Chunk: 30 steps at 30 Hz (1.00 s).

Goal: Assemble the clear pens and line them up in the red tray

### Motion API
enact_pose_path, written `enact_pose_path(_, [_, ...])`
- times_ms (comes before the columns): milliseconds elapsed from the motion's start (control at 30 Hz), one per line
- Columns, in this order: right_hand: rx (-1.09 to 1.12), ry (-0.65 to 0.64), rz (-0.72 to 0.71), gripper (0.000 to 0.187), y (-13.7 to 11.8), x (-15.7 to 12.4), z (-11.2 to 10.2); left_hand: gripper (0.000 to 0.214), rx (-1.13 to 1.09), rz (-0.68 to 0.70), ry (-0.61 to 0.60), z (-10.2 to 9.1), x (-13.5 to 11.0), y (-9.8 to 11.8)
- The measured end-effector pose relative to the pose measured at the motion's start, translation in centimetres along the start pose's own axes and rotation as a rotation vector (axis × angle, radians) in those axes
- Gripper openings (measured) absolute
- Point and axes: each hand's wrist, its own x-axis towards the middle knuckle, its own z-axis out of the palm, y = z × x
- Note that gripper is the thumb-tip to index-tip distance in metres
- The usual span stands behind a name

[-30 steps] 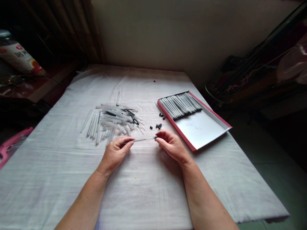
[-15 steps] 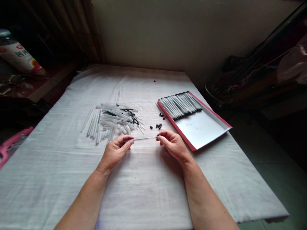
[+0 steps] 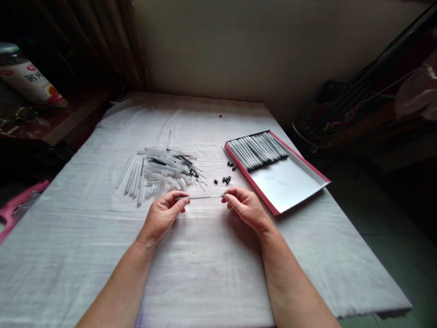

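Note:
A thin, whitish pen barrel [image 3: 205,197] is stretched level between my two hands above the table. My left hand [image 3: 165,212] pinches its left end between thumb and fingers. At the other end my right hand [image 3: 246,206] is closed on the barrel, where a dark bit shows by the fingertips. Just beyond my left hand lies a loose pile of clear pen parts [image 3: 164,166] mixed with black-tipped refills [image 3: 191,166]. Several small black plugs [image 3: 226,180] lie beyond my right hand.
An open red-edged box lid [image 3: 276,191] sits at the right, with a row of black-ended pens [image 3: 257,150] inside. White cloth [image 3: 205,273] covers the table. A labelled jar [image 3: 32,79] stands at far left above a pink plastic object [image 3: 20,202]. A wall rises behind.
My left hand has shifted very slightly to the left along the barrel. The right hand and the things on the table look the same.

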Motion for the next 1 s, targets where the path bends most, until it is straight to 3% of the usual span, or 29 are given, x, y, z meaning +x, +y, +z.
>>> enact_pose_path(233, [0.053, -0.007, -0.001, 0.021, 0.22, -0.02, -0.01, 0.036, -0.002, 0.009, 0.003, -0.01, -0.06, 0.02])
enact_pose_path(567, [-0.064, -0.026, -0.019, 0.020, -0.43, -0.10, -0.04, 0.035, 0.006, 0.025, -0.002, -0.05, 0.00, -0.18])
enact_pose_path(833, [-0.142, -0.080, -0.044, 0.041, -0.39, -0.16, 0.40, 0.033, -0.009, 0.044, -0.025, -0.10, 0.03, -0.51])
enact_pose_path(1000, [-0.099, -0.054, -0.032, 0.043, 0.03, -0.12, 0.51, 0.033, -0.013, 0.044, -0.026, -0.05, 0.04, -0.52])
